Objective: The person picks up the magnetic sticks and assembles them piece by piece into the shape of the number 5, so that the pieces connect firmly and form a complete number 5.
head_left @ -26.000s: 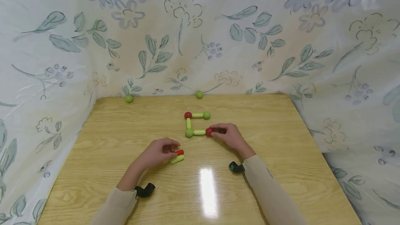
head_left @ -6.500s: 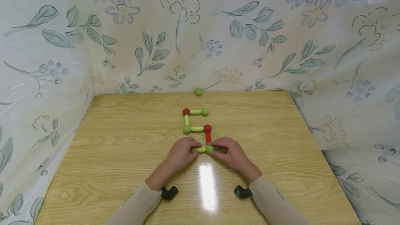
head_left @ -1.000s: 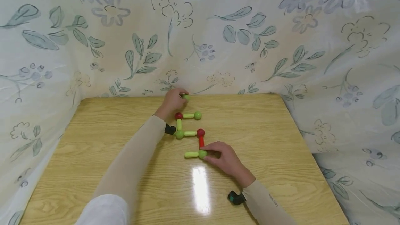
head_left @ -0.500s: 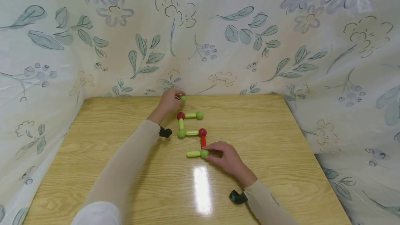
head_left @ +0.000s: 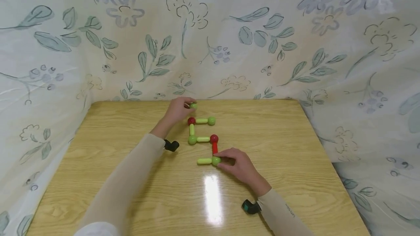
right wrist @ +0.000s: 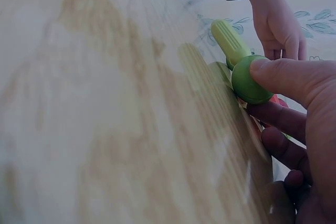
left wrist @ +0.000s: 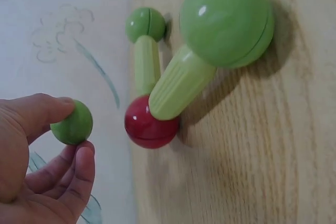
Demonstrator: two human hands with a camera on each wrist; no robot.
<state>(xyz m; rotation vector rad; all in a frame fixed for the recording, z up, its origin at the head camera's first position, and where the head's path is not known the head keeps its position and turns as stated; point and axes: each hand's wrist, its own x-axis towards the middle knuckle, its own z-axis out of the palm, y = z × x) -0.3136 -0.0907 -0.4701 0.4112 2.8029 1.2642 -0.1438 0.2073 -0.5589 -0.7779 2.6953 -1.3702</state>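
In the head view my left hand (head_left: 177, 110) pinches a loose green toy ball (head_left: 193, 106) near the table's back edge. The left wrist view shows that ball (left wrist: 73, 123) between thumb and fingertips. A zigzag chain of toy rods and balls lies mid-table. At its near corner my right hand (head_left: 241, 165) pinches another green ball (head_left: 216, 161) between thumb and finger. From that ball a yellow-green rod (head_left: 204, 161) points left, its far end free. A red rod (head_left: 214, 148) joins the ball to a red ball (head_left: 214, 138) behind it.
The chain continues through a green ball (head_left: 192, 140) and a second red ball (head_left: 191, 121) to a green end ball (head_left: 211, 121), close to the left hand. A floral cloth (head_left: 210, 46) rises behind the wooden table (head_left: 279, 130). Black wrist devices (head_left: 171, 145) sit on both arms.
The red rod, a green ball and a yellow-green rod have joined the chain since the oldest frame. My left hand has taken the green ball at the back edge and drawn it slightly nearer.
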